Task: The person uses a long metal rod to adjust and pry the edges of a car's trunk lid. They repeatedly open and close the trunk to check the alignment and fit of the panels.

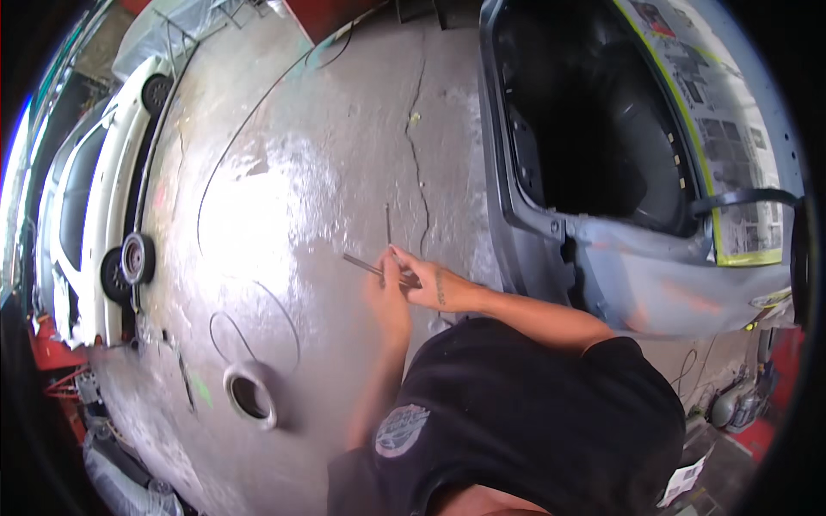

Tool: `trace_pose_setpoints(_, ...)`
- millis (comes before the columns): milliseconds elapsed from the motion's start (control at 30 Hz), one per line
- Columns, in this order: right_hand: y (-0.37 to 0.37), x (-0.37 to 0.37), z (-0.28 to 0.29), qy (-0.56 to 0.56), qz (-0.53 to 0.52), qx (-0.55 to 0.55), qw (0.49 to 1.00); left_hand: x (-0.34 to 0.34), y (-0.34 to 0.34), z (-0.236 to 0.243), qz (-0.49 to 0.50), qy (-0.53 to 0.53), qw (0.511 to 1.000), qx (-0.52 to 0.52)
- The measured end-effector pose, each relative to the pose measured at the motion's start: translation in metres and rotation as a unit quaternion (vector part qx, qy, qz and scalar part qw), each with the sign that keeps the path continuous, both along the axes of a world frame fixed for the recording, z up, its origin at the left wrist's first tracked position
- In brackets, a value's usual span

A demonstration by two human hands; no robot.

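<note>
Left hand (388, 282) and right hand (425, 291) meet, curled around slim rods (361, 265). Right of them stands a grey car body (619, 273).

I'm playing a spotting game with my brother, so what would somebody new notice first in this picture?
Probably the big grey car body on the right, with its dark opening and printed paper edged in yellow tape. Next might be the bright white glare on the floor left of the middle, or the white car near the left edge. Around the middle, the person's bare hands hold a slim rod.
</note>
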State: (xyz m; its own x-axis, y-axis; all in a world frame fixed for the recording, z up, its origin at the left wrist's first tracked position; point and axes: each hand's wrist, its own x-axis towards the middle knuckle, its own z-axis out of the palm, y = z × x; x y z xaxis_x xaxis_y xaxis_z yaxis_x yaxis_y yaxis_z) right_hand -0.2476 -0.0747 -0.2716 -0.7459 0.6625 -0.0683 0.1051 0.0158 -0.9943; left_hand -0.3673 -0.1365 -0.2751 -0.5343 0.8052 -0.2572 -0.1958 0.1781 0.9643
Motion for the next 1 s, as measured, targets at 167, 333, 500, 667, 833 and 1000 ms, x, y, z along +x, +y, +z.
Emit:
trace_pose_setpoints(167,0.096,-0.046,-0.018,-0.087,-0.043,-0.021,0.995,-0.045,0.100,-0.017,-0.095,0.107,0.989,0.038)
trace_pose_setpoints(333,0.222,-0.093,-0.064,-0.016,-0.065,-0.032,0.997,-0.098,0.225,-0.031,-0.174,0.248,0.953,-0.006)
trace_pose_setpoints(500,0.383,-0.096,-0.042,-0.063,-0.043,-0.018,0.997,-0.121,0.389,-0.018,-0.295,0.207,0.928,-0.095)
trace_pose_setpoints(667,0.511,-0.066,-0.027,0.035,-0.137,0.049,0.989,-0.110,0.543,0.019,-0.422,0.177,0.887,-0.059)
trace_pose_setpoints(833,0.640,-0.017,-0.012,-0.125,-0.358,0.059,0.923,-0.110,0.698,-0.016,-0.468,0.107,0.877,0.030)
trace_pose_setpoints(1000,0.763,0.034,0.036,-0.111,-0.499,0.044,0.859,-0.154,0.900,-0.070,-0.559,0.171,0.806,0.093)
